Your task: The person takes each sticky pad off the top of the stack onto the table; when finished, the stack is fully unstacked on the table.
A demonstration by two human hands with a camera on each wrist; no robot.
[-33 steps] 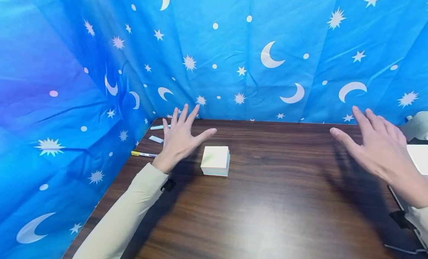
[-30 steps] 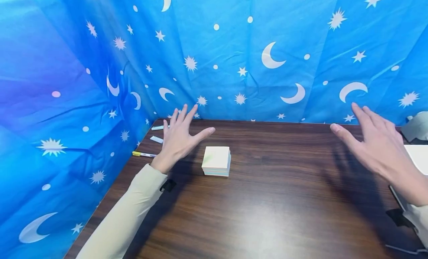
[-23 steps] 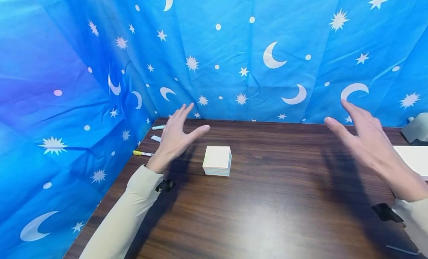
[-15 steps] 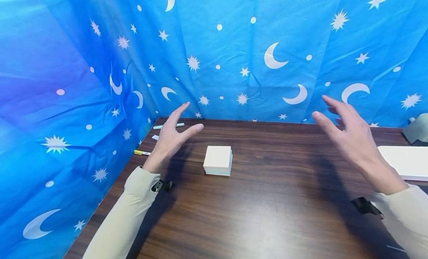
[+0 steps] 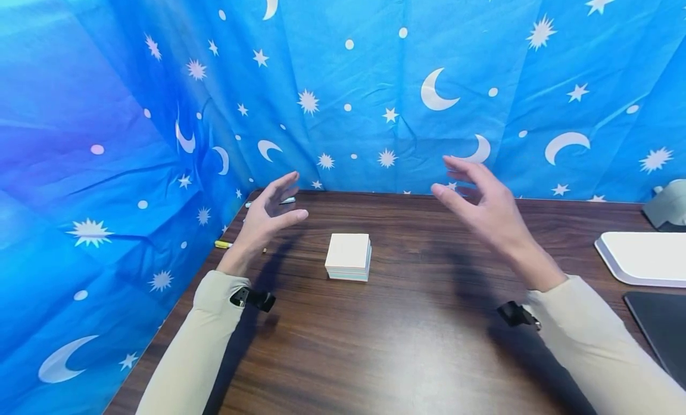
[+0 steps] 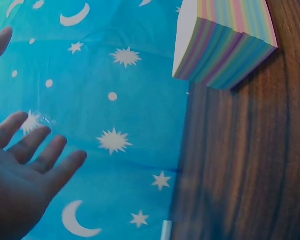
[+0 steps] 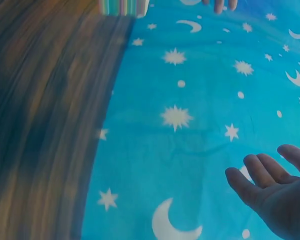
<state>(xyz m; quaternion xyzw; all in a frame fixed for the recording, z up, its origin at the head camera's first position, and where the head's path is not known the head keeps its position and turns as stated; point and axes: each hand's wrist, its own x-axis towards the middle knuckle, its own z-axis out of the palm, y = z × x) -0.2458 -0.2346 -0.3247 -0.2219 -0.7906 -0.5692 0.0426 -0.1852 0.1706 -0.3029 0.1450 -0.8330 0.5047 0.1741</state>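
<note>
A square stack of sticky notes [image 5: 347,251] sits on the brown wooden table, its top sheet pale. In the left wrist view the pad's [image 6: 230,45] sides show pastel stripes of pink, yellow, blue and purple. My left hand [image 5: 264,221] hovers over the table to the left of the stack, holding nothing, fingers relaxed and thumb apart. To the right of the stack, my right hand [image 5: 488,209] is in the air with loosely bent fingers and an empty palm. Neither hand touches the paper.
Behind the left hand lie a yellow-capped marker [image 5: 223,244] and a light blue pen [image 5: 288,200], both partly hidden. At the right are a white slab-like object [image 5: 651,259], a dark flat pad [image 5: 661,328] and a grey object [image 5: 667,206]. A blue star-and-moon curtain [image 5: 375,75] borders the table.
My right hand has swung left, a long way closer to the stack. The left hand has drawn slightly back and left, its spread fingers now more bent. The stack stays put.
</note>
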